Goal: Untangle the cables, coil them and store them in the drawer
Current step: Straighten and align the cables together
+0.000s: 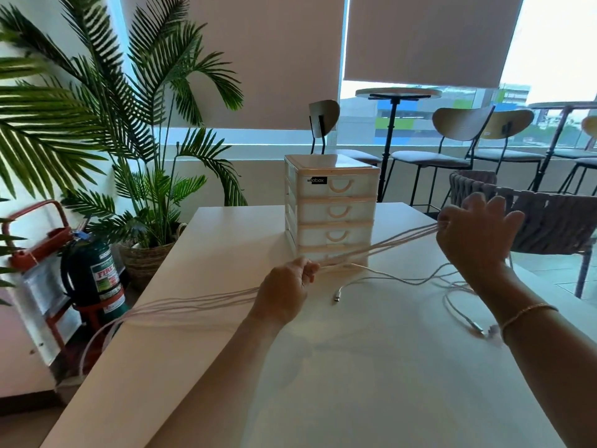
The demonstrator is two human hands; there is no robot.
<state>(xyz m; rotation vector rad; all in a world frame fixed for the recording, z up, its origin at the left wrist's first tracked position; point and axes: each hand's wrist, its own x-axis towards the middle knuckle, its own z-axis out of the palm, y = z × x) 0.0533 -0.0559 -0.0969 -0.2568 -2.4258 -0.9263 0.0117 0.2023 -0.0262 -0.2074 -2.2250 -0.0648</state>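
Cables [378, 245] run taut between our left hand [286, 291] and right hand [475, 234], both gripping; we should draw evenly to avoid snagging.

Four drawers [336, 210], two hands [284, 294].

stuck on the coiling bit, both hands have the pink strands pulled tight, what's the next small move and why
Probably bring the left hand toward the right hand to fold the pink cable strands into a loop. They run taut between both hands, long tails trail off the table's left edge, and the drawer unit is shut.
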